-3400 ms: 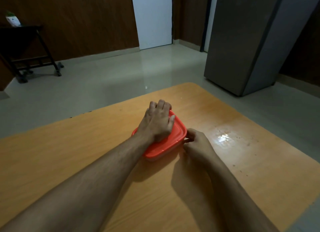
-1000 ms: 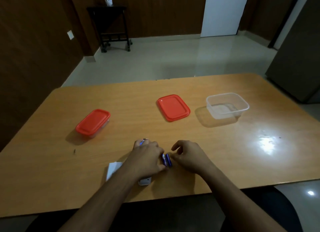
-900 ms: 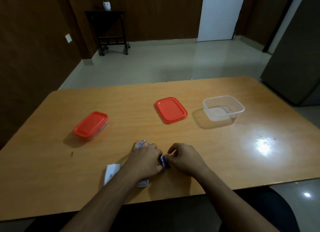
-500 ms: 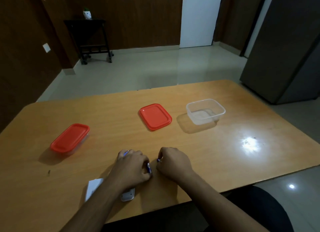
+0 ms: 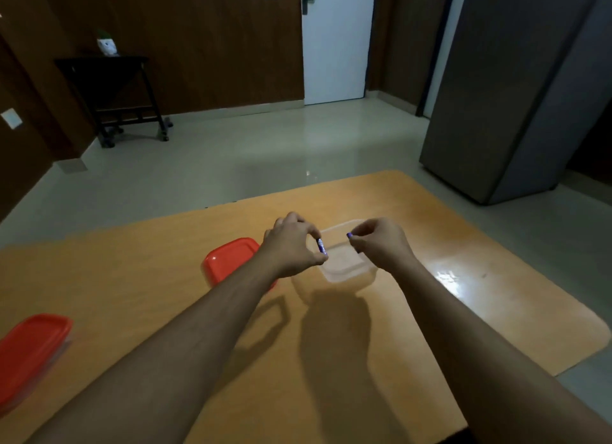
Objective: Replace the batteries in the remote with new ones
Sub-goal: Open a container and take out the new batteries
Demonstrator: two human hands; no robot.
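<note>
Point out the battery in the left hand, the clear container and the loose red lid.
battery [image 5: 321, 246], head view, middle of its blue body, in the left hand [image 5: 291, 248].
clear container [image 5: 347, 271], head view, near wall.
red lid [image 5: 228, 258], head view, top surface.

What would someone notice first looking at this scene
Two hands raised over a clear tub mid-table: the left hand and the right hand each pinch a small blue battery. A red lid lies just left of the tub.

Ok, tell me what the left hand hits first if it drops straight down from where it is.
Probably the clear container: the left hand, pinching a blue battery, seems to be above its near-left rim, though depth is unclear.
</note>
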